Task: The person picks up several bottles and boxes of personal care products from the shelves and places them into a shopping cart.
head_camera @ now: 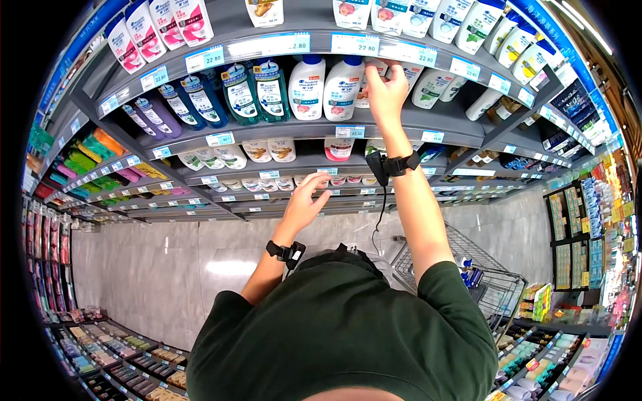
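Observation:
My right hand (387, 95) reaches into a shelf just under a row of price tags. Its fingers are bent at a white shampoo bottle (362, 97), which they partly cover; whether they grip it is hidden. Left of that hand stand two upright white Head & Shoulders bottles with blue caps, a nearer one (343, 90) and another bottle (307, 89) beside it. Lower down, my left hand (305, 200) hangs in front of the lower shelves with nothing in it, thumb apart from the fingers. Black bands with small devices circle both wrists.
Teal bottles (241, 95) and blue bottles (203, 103) line the same shelf to the left. The grey shelf edge (321, 47) juts out above my right hand. A wire shopping cart (501, 295) holding blue-capped items stands at my right. A cable (383, 210) dangles from my right wrist.

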`<state>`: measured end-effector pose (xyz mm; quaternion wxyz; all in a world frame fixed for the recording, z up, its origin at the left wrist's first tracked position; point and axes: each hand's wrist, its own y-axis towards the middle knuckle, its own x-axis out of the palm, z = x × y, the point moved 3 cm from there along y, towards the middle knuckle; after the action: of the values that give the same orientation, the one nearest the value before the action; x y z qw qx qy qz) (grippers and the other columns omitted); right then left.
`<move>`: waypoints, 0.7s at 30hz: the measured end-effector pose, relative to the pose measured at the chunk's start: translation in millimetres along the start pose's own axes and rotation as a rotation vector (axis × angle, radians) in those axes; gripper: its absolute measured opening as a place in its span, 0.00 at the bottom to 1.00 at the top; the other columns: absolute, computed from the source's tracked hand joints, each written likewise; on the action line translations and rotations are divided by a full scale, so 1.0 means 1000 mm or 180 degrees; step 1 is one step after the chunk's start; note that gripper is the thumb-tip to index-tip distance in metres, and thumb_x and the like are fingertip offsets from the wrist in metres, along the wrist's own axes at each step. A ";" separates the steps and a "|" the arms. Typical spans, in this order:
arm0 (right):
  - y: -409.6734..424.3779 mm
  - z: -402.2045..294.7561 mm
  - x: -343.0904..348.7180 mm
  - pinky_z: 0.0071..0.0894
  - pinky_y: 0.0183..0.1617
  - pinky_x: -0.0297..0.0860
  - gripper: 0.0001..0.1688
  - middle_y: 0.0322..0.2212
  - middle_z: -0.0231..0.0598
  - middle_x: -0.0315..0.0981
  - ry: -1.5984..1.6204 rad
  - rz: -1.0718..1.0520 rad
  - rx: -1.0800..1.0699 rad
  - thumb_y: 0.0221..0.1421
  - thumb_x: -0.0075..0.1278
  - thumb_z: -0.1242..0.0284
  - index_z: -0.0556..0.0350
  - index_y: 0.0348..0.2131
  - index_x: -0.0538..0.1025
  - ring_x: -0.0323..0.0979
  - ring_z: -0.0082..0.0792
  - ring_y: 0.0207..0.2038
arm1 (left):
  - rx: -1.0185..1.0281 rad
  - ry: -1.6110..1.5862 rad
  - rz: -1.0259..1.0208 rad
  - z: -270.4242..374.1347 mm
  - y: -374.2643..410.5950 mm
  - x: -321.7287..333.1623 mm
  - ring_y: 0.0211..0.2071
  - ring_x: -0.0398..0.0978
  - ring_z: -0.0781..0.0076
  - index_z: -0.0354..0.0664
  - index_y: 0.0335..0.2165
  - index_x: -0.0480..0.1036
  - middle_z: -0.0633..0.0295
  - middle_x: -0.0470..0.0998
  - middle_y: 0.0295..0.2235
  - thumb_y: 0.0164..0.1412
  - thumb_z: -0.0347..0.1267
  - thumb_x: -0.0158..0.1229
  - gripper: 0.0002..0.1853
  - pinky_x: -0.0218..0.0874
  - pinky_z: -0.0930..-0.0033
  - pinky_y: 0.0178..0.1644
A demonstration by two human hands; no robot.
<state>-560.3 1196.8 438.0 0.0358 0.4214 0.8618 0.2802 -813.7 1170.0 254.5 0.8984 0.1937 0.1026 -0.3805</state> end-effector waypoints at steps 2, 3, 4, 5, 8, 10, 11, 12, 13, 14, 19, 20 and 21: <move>0.011 0.004 0.002 0.26 0.20 0.66 0.22 0.26 0.38 0.79 -0.0354 -0.0411 0.0158 0.57 0.61 0.70 0.68 0.47 0.76 0.70 0.22 0.16 | 0.0006 -0.0059 0.0017 0.001 0.000 0.001 0.45 0.79 0.69 0.39 0.52 0.75 0.58 0.75 0.54 0.64 0.29 0.61 0.18 0.68 0.66 0.49; 0.012 0.004 0.005 0.25 0.20 0.66 0.20 0.28 0.38 0.79 -0.0516 -0.0619 0.0250 0.58 0.60 0.70 0.67 0.46 0.77 0.69 0.20 0.16 | 0.0010 -0.0060 0.0025 0.001 -0.001 0.000 0.44 0.79 0.70 0.39 0.52 0.75 0.58 0.75 0.54 0.64 0.29 0.61 0.18 0.68 0.66 0.49; 0.012 0.002 0.008 0.25 0.22 0.67 0.24 0.31 0.39 0.80 -0.0573 -0.0776 0.0366 0.56 0.63 0.66 0.67 0.46 0.78 0.72 0.23 0.19 | 0.0018 -0.0063 0.0029 0.002 -0.002 -0.001 0.44 0.79 0.70 0.39 0.52 0.75 0.59 0.76 0.53 0.64 0.29 0.62 0.18 0.68 0.66 0.49; 0.011 0.001 0.008 0.25 0.24 0.68 0.25 0.33 0.39 0.80 -0.0712 -0.0802 0.0064 0.55 0.64 0.65 0.67 0.45 0.78 0.73 0.23 0.21 | -0.0031 -0.0096 0.0002 0.002 -0.002 -0.001 0.43 0.79 0.70 0.38 0.51 0.76 0.58 0.77 0.52 0.64 0.28 0.62 0.17 0.68 0.67 0.48; 0.000 -0.012 0.001 0.23 0.34 0.72 0.27 0.39 0.39 0.80 -0.1639 -0.0697 -0.1369 0.51 0.70 0.64 0.63 0.45 0.80 0.77 0.25 0.33 | -0.0073 -0.0149 -0.0081 0.010 0.000 -0.001 0.42 0.80 0.70 0.37 0.49 0.77 0.58 0.79 0.49 0.63 0.28 0.62 0.16 0.69 0.68 0.47; -0.028 -0.035 -0.009 0.26 0.36 0.73 0.26 0.39 0.40 0.81 -0.1611 -0.0845 -0.1190 0.51 0.70 0.63 0.61 0.45 0.81 0.78 0.30 0.31 | 0.0071 -0.0135 -0.0111 0.015 0.003 -0.005 0.41 0.80 0.70 0.36 0.48 0.77 0.57 0.80 0.47 0.63 0.27 0.62 0.15 0.69 0.69 0.47; -0.040 -0.045 -0.014 0.28 0.37 0.74 0.26 0.40 0.41 0.81 -0.1605 -0.0926 -0.1119 0.51 0.69 0.63 0.60 0.45 0.81 0.79 0.33 0.31 | 0.0106 -0.0192 -0.0077 0.017 0.006 -0.005 0.41 0.80 0.70 0.36 0.48 0.77 0.57 0.80 0.46 0.63 0.27 0.62 0.15 0.69 0.69 0.47; -0.051 -0.048 -0.020 0.27 0.36 0.74 0.25 0.39 0.40 0.82 -0.1522 -0.0952 -0.0959 0.51 0.69 0.65 0.59 0.45 0.81 0.79 0.32 0.31 | 0.0124 -0.0251 -0.0051 0.020 0.007 -0.005 0.41 0.80 0.70 0.36 0.48 0.77 0.57 0.80 0.46 0.63 0.27 0.62 0.15 0.69 0.69 0.47; -0.063 -0.046 -0.026 0.26 0.36 0.74 0.23 0.39 0.39 0.82 -0.1441 -0.0970 -0.0794 0.51 0.69 0.66 0.58 0.45 0.81 0.79 0.31 0.32 | 0.0141 -0.0309 -0.0033 0.022 0.008 -0.005 0.41 0.80 0.70 0.36 0.48 0.77 0.57 0.80 0.45 0.63 0.26 0.62 0.15 0.69 0.69 0.47; -0.073 -0.046 -0.030 0.26 0.37 0.75 0.24 0.41 0.41 0.82 -0.1329 -0.0948 -0.0833 0.50 0.70 0.69 0.58 0.46 0.81 0.81 0.30 0.34 | 0.0126 -0.0297 -0.0026 0.024 0.010 -0.004 0.41 0.80 0.70 0.35 0.48 0.77 0.57 0.80 0.45 0.63 0.26 0.62 0.15 0.69 0.68 0.47; -0.114 -0.043 -0.057 0.36 0.48 0.76 0.29 0.45 0.47 0.83 -0.1880 -0.0859 -0.1871 0.43 0.71 0.77 0.60 0.47 0.79 0.82 0.44 0.44 | 0.0303 -0.0137 0.0123 0.040 0.020 -0.003 0.50 0.76 0.65 0.37 0.55 0.71 0.55 0.74 0.55 0.60 0.29 0.66 0.26 0.69 0.65 0.50; -0.123 -0.050 -0.058 0.36 0.48 0.75 0.28 0.44 0.48 0.83 -0.1777 -0.0753 -0.1986 0.43 0.71 0.77 0.61 0.46 0.79 0.82 0.45 0.43 | 0.0317 -0.0088 0.0189 0.044 0.022 -0.002 0.53 0.75 0.64 0.37 0.57 0.69 0.54 0.71 0.58 0.58 0.30 0.68 0.30 0.69 0.64 0.52; -0.130 -0.058 -0.059 0.37 0.48 0.75 0.27 0.42 0.49 0.82 -0.1675 -0.0636 -0.2091 0.43 0.71 0.78 0.62 0.45 0.79 0.82 0.45 0.42 | 0.0459 0.0029 0.0442 0.051 0.024 -0.002 0.56 0.72 0.61 0.39 0.60 0.66 0.54 0.69 0.60 0.55 0.31 0.71 0.35 0.67 0.62 0.54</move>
<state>-631.9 1063.3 410.1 0.4135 0.3591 0.7249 0.4178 -796.4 1164.9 307.8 0.9059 0.2662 0.0653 -0.3229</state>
